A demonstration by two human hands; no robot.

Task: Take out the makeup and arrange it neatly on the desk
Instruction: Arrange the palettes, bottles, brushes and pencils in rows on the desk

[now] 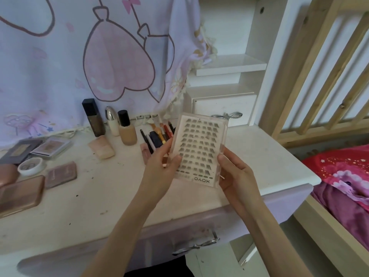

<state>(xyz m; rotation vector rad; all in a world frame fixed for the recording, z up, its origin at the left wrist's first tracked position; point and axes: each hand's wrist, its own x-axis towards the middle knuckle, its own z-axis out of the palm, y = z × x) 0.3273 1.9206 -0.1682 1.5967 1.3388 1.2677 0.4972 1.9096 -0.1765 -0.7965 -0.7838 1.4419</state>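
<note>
Between both hands, above the desk [99,196], a clear lash case [199,148] holds rows of lash clusters. Left hand [159,164] and right hand [233,172] grip its edges, fingers curled. Beyond the fingers: pencils [157,134], bottles [124,126], compacts [60,173]. Cartoon cloth [79,56] behind.

Pastel cartoon cloth [60,62] hanging behind; white shelf unit [229,66]; wooden bed rail [323,76]; red bedding [343,176].

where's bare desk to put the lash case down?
Both hands, left hand and right hand, hold the lash case. Bare desk: the front strip right of the compacts, and the right end below the small drawer. Crowded: the left edge, and the back row of bottles and pencils.
</note>
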